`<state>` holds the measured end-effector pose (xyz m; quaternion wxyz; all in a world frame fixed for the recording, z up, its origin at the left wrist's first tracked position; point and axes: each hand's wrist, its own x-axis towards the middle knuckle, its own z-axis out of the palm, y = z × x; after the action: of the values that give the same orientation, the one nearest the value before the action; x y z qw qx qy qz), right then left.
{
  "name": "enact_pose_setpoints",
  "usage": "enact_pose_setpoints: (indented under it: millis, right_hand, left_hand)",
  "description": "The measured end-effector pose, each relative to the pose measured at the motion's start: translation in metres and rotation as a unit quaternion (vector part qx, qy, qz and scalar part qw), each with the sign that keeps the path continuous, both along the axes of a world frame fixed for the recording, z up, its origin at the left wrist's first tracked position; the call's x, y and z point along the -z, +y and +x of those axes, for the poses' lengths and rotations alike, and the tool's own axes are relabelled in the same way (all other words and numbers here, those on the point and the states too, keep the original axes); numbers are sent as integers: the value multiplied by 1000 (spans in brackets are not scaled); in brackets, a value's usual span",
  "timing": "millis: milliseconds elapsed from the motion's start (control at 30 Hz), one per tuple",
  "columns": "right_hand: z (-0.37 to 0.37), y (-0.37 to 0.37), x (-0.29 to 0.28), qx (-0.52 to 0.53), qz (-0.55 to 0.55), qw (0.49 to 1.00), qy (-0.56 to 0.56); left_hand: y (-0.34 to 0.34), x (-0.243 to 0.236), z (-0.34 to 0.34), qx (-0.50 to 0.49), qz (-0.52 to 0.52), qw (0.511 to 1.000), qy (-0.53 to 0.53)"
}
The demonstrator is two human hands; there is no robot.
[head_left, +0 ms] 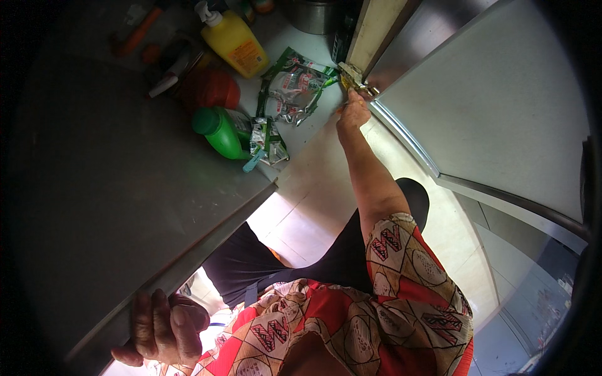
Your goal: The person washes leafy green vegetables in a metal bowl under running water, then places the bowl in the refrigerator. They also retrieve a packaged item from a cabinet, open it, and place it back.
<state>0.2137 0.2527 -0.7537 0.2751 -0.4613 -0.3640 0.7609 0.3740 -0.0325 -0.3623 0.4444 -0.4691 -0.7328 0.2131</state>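
Observation:
My right hand [355,114] reaches out at the upper middle. Its fingers are closed on a small crumpled packet [351,75], gold and white, beside the wooden post. Left of it lies a green and clear plastic bag [296,91], wrinkled and partly see-through. A smaller silver and green packet [269,141] sits nearer me, against a green bottle [219,133] that leans over. My left hand [164,329] is at the lower left by the metal edge of the dark grey panel [169,188]. Its fingers are curled; whatever they grip is hidden.
A yellow pump bottle [235,47], a red rounded object [216,88] and a metal pot [313,15] stand behind the bags. A light grey door panel [489,100] swings out on the right, next to the wooden post [376,34]. Pale floor tiles [326,169] lie below.

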Motion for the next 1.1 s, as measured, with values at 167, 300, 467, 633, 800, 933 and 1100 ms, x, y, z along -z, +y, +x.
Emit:
enact_pose_setpoints:
  millis: [167, 300, 467, 633, 800, 933, 1100]
  right_hand:
    - [-3, -1, 3, 10, -15, 1000, 3]
    - [-7, -5, 1, 38, -40, 998, -13]
    - [-11, -5, -5, 57, -76, 995, 4]
    - [-13, -4, -9, 56, -154, 986, 15]
    - [-23, -1, 6, 150, -223, 963, 5]
    - [-30, 2, 23, 135, -137, 981, -19]
    - [-24, -1, 13, 113, -240, 964, 14]
  left_hand:
    - [-3, 2, -2, 9, 0, 1000, 9]
    - [-2, 0, 1, 9, -3, 1000, 11]
    - [-2, 2, 8, -47, -5, 999, 8]
    - [-2, 7, 3, -50, 11, 998, 43]
    - [8, -5, 10, -111, -35, 992, -44]
    - [2, -1, 5, -62, -2, 998, -1]
    - [-4, -3, 17, -102, -30, 992, -71]
